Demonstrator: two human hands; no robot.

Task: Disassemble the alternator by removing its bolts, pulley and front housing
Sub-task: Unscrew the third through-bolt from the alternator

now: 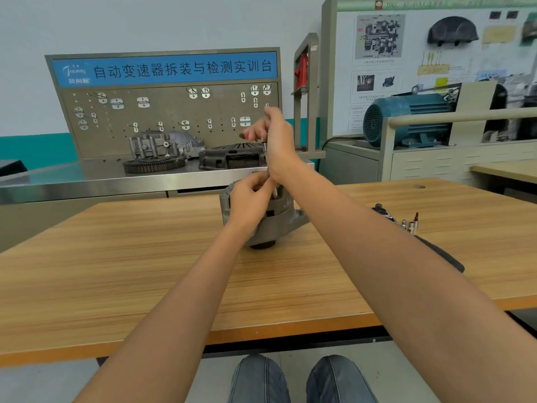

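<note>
Both hands, alternator [286, 216] pulley-down

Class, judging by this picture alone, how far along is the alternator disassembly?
Done: nothing visibly removed; the grey metal alternator looks whole on the wooden table.
In hand: the right hand grips a red-handled driver upright over it; the left hand steadies the top.
Left: bolts, pulley, front housing.

Just one camera here, worn on the person's head, looking forward and slightly down across the wooden desk [145, 271] with a wide-angle bend at the edges. Both forearms stretch away from the lens, and knees show at the bottom. It faces a pegboard bench [162, 112] and a wall display [406, 68] farther back.
</note>
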